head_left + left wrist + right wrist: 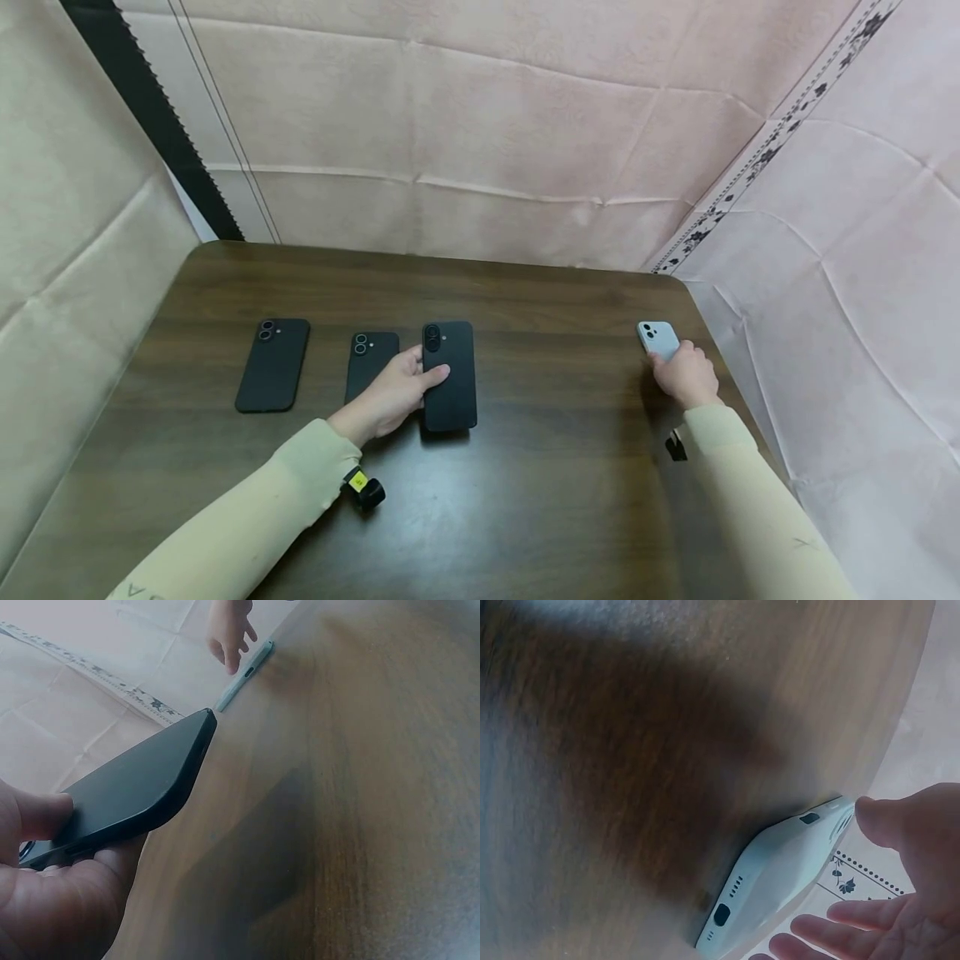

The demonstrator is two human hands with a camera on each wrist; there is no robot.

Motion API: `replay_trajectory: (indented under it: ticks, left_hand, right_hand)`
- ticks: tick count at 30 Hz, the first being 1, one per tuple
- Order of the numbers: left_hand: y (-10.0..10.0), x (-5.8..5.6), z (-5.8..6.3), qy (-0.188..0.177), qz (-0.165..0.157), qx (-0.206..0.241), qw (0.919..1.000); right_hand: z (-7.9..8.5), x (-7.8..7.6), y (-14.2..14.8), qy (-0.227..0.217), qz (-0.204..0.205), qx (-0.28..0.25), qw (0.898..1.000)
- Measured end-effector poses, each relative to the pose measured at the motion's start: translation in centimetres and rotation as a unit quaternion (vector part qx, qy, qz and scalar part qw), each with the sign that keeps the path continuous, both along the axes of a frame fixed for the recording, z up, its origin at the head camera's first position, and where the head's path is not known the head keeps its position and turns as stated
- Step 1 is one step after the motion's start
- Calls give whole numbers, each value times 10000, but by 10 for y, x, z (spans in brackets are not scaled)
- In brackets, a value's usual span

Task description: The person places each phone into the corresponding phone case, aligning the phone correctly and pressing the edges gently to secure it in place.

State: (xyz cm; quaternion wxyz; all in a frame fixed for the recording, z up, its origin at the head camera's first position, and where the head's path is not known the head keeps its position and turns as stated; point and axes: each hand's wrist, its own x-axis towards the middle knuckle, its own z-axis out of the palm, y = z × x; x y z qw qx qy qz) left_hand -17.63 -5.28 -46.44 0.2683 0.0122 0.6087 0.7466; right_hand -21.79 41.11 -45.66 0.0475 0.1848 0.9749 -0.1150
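My left hand (pixel 392 395) grips a black smartphone (pixel 452 392) by its left edge, thumb across the back. In the left wrist view this smartphone (pixel 142 776) is held off the table, with its shadow below. Far to the right lies a light blue smartphone (pixel 657 337), back up, near the table's right edge. Over its near end hovers my right hand (pixel 686 375). The right wrist view shows the spread fingers (pixel 840 937) and thumb beside the light blue smartphone (pixel 776 881), not wrapped round it; whether the thumb touches it I cannot tell.
A dark smartphone (pixel 372 360) lies face down just left of the held one, partly covered by the left hand. Another dark smartphone (pixel 273 365) lies farther left. Cloth sheets (pixel 517 142) surround the brown wooden table (pixel 540 500) at its back and sides.
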Motion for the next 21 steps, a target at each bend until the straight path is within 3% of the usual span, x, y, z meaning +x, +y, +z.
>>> replay_trajectory:
  ticks: [21]
  left_hand:
    - [-2, 2, 0, 26, -44, -85, 10000]
  right_hand:
    - [-6, -4, 7, -243, 9, 22, 9997]
